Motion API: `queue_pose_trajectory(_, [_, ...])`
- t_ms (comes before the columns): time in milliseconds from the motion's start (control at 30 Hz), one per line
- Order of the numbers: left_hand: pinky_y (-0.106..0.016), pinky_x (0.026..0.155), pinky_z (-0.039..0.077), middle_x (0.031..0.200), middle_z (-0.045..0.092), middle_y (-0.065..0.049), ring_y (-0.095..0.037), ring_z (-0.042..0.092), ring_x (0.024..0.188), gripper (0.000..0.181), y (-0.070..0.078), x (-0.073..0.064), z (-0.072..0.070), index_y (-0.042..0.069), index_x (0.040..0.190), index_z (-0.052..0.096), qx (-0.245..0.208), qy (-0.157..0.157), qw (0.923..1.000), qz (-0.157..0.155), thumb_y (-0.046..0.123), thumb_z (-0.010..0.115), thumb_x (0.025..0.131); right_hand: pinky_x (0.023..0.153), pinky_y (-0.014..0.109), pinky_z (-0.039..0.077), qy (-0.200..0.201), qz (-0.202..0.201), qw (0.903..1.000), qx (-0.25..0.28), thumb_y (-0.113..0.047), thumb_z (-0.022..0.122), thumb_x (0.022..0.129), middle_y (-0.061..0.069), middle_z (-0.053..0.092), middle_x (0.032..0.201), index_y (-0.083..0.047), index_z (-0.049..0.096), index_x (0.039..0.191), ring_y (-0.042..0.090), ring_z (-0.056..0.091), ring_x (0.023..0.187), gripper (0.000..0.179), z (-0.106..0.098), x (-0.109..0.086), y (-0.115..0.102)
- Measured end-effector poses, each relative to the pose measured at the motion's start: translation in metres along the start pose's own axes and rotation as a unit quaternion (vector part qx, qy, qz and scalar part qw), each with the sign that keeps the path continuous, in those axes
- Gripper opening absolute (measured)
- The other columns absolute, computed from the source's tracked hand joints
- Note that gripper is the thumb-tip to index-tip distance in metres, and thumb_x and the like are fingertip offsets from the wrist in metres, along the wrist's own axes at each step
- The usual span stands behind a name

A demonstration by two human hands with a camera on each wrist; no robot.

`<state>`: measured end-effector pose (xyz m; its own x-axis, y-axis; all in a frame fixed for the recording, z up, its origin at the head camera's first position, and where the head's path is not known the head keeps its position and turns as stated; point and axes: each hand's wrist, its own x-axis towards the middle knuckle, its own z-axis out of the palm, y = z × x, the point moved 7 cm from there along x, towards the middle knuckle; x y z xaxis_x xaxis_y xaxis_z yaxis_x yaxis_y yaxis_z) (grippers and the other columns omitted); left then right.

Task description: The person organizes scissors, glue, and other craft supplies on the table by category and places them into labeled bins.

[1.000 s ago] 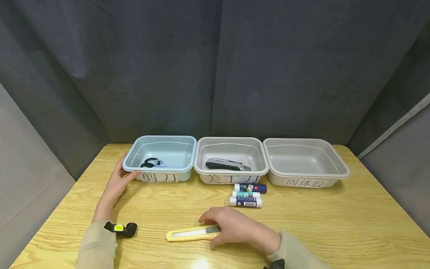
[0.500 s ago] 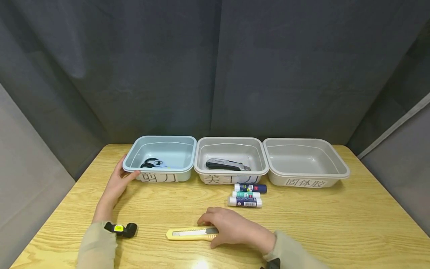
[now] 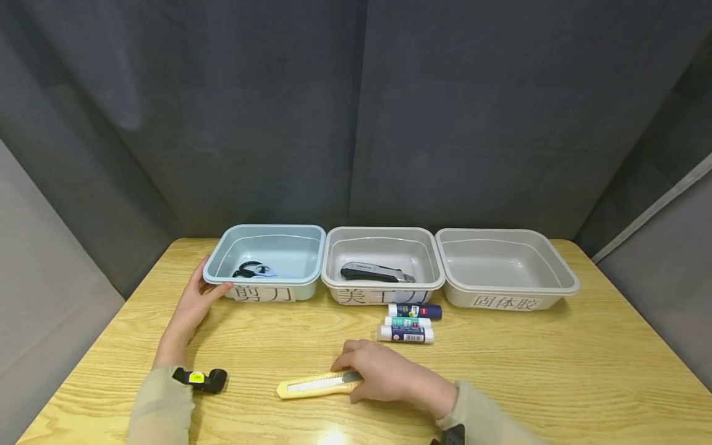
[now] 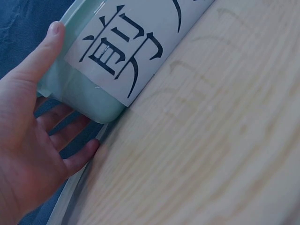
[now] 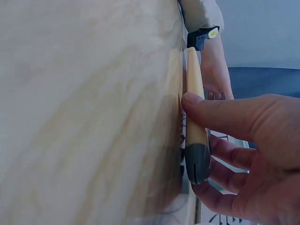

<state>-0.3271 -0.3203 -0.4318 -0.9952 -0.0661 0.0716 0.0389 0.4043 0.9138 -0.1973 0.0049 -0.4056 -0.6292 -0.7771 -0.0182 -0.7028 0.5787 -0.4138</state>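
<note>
Wooden table [image 3: 250, 346], yellow cutter [image 3: 318, 385] slightly turned (right hand [image 3: 384, 374] pinching)

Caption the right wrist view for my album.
A right-hand grip pinches a slim, yellow-and-grey plastic utility knife.

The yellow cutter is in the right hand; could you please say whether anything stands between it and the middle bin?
Partly: in the head view, three glue sticks lie before the right half of the middle bin. Nothing visible stands between the yellow cutter and the bin's left half.
</note>
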Motion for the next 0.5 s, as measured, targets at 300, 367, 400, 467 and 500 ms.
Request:
queue_pose_trajectory(300, [-0.053, 0.105, 0.018, 0.149, 0.018, -0.017, -0.035, 0.028, 0.127, 0.087, 0.000, 0.000, 0.000, 0.017, 0.148, 0.003, -0.004, 0.001, 0.9999, 0.010, 0.026, 0.064, 0.085, 0.080, 0.019, 0.044, 0.041, 0.005, 0.9991, -0.005, -0.018, 0.078, 0.068, -0.007, 0.056, 0.097, -0.015, 0.065, 0.111, 0.003, 0.050, 0.087, 0.044, -0.023, -0.002, 0.005])
queue_pose_trajectory(367, [-0.053, 0.105, 0.018, 0.149, 0.018, -0.017, -0.035, 0.028, 0.127, 0.087, 0.001, -0.001, 0.001, 0.017, 0.148, 0.003, -0.005, 0.001, 0.9999, 0.011, 0.026, 0.064, 0.085, 0.078, 0.020, 0.044, 0.055, 0.007, 0.9984, -0.003, -0.015, 0.077, 0.069, -0.006, 0.056, 0.096, -0.013, 0.065, 0.110, 0.004, 0.050, 0.085, 0.043, -0.032, -0.002, 0.008])
queue_pose_trajectory(400, [-0.053, 0.105, 0.018, 0.149, 0.018, -0.017, -0.035, 0.028, 0.126, 0.087, 0.002, -0.002, 0.001, 0.017, 0.148, 0.003, -0.005, 0.001, 0.9999, 0.011, 0.026, 0.064, 0.085, 0.077, 0.020, 0.044, 0.061, 0.010, 0.9981, -0.002, -0.015, 0.077, 0.069, -0.006, 0.056, 0.095, -0.013, 0.065, 0.110, 0.004, 0.049, 0.083, 0.043, -0.037, -0.003, 0.009])
queue_pose_trajectory(467, [-0.053, 0.105, 0.018, 0.149, 0.019, -0.017, -0.035, 0.029, 0.126, 0.088, 0.005, -0.003, 0.001, 0.017, 0.148, 0.004, -0.008, 0.000, 0.9999, 0.010, 0.026, 0.064, 0.085, 0.075, 0.021, 0.043, 0.075, 0.014, 0.9970, -0.007, -0.014, 0.076, 0.069, -0.006, 0.055, 0.094, -0.013, 0.066, 0.110, 0.005, 0.048, 0.082, 0.042, -0.046, -0.004, 0.012])
queue_pose_trajectory(500, [-0.053, 0.105, 0.018, 0.149, 0.019, -0.018, -0.035, 0.028, 0.126, 0.088, 0.008, -0.005, 0.001, 0.016, 0.148, 0.004, -0.010, -0.001, 0.9999, 0.009, 0.025, 0.064, 0.085, 0.074, 0.021, 0.042, 0.082, 0.016, 0.9965, -0.011, -0.014, 0.076, 0.069, -0.006, 0.055, 0.094, -0.013, 0.066, 0.110, 0.005, 0.047, 0.081, 0.042, -0.050, -0.005, 0.013])
